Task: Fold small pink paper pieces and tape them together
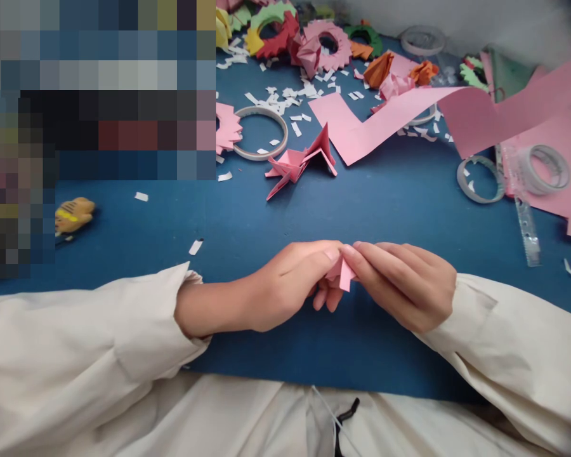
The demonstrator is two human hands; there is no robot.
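The left hand and right hand meet, each grip pinched on a small, crisply folded pink paper piece over the smooth blue bench; beyond lies a spiky paper figure.

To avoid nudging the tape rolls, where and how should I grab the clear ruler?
Probably pinch the clear ruler by its near end, from your side, with the right hand once free of folded paper. That end juts onto the blue table, apart from the tape rolls; the far part lies among them. It's thin and flat, so take both long edges.
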